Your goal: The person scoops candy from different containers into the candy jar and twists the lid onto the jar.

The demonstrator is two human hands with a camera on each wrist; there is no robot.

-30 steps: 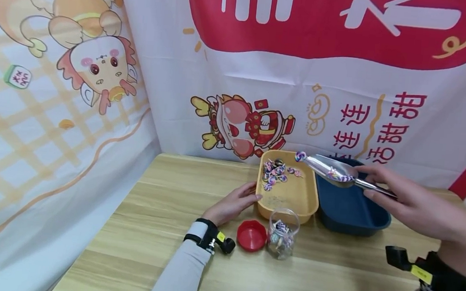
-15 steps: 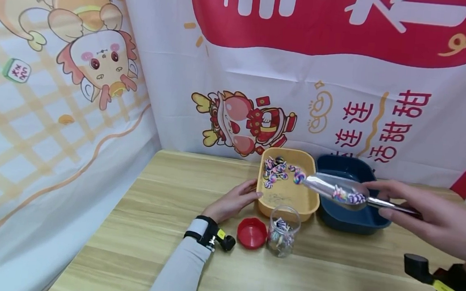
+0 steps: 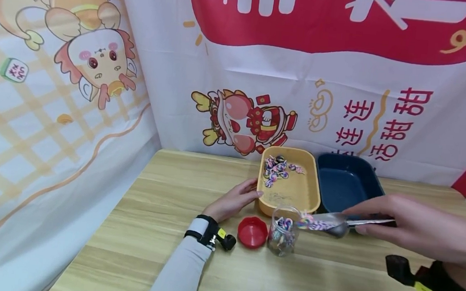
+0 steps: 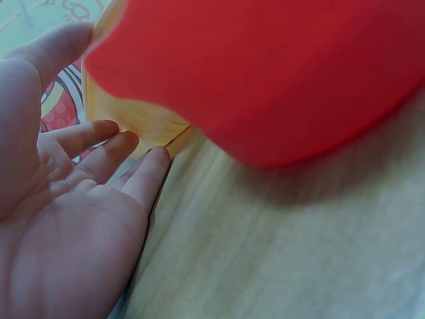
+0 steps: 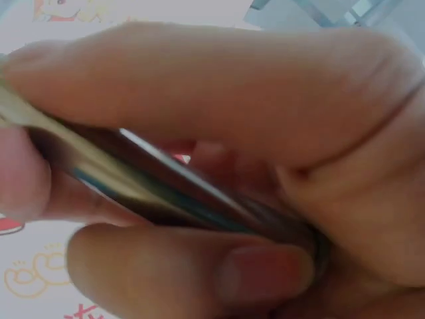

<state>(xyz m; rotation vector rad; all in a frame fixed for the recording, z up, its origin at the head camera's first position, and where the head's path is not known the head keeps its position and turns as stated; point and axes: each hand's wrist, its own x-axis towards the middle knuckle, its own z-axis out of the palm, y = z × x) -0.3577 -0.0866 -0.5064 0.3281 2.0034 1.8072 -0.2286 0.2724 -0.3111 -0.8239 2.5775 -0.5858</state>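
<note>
My right hand [image 3: 409, 225] grips the handle of a metal scoop [image 3: 336, 225]. Small striped, swirl-patterned candies [image 3: 313, 222] lie in the scoop, whose tip is at the mouth of a clear jar [image 3: 282, 247]. More such pieces partly fill the jar. In the right wrist view, thumb and fingers wrap the shiny handle [image 5: 166, 199]. My left hand [image 3: 232, 203] holds the left side of a yellow bin [image 3: 302, 188], thumb at the rim and fingers against the outer wall. Several candies [image 3: 275, 170] lie in the bin's left part.
A red scalloped lid [image 3: 252, 232] lies left of the jar and covers much of the left wrist view. The dark blue bin [image 3: 346, 178] stands right of the yellow one. Behind the wooden table [image 3: 167, 232] hangs a printed cloth [image 3: 244, 63].
My right hand first drew rightward, then brought the scoop with its candies down and forward from above the bins to the jar's mouth. The left hand has stayed at the yellow bin.
</note>
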